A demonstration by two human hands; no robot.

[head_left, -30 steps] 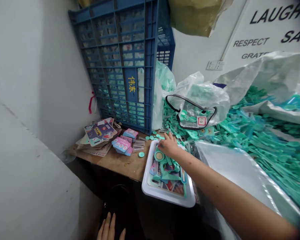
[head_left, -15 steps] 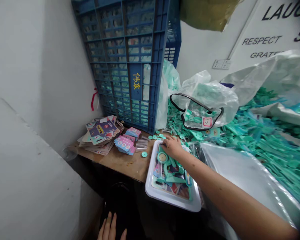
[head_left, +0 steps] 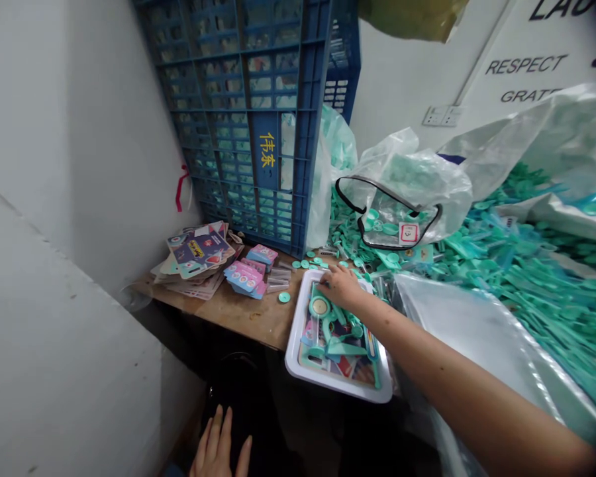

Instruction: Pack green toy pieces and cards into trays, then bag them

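My right hand (head_left: 342, 286) reaches over the far end of a white tray (head_left: 294, 344). Its fingers are bent together and point down, and whatever they hold is hidden. Inside the tray lie mint-green plastic toy parts, among them a round piece with a pale disc (head_left: 320, 307), on top of printed cards. Low in the picture, my left hand (head_left: 216, 445) is held open with its fingers stretched, touching no object that I can see. Small green discs (head_left: 305, 264) lie on the table just beyond the tray.
A tall blue crate (head_left: 263, 152) of bagged parts stands behind. To its front left are printed cards (head_left: 198, 252), small pink-and-blue card packs (head_left: 246, 277) and clear tubes (head_left: 278, 279). A heap of green parts (head_left: 516, 278), a black-edged clear bag (head_left: 395, 212) and flat plastic bags (head_left: 442, 311) fill the right.
The whole view has shifted slightly, so the tray and table sit a little higher and further left. My right hand stays at the tray's far end, and my left hand remains open below.
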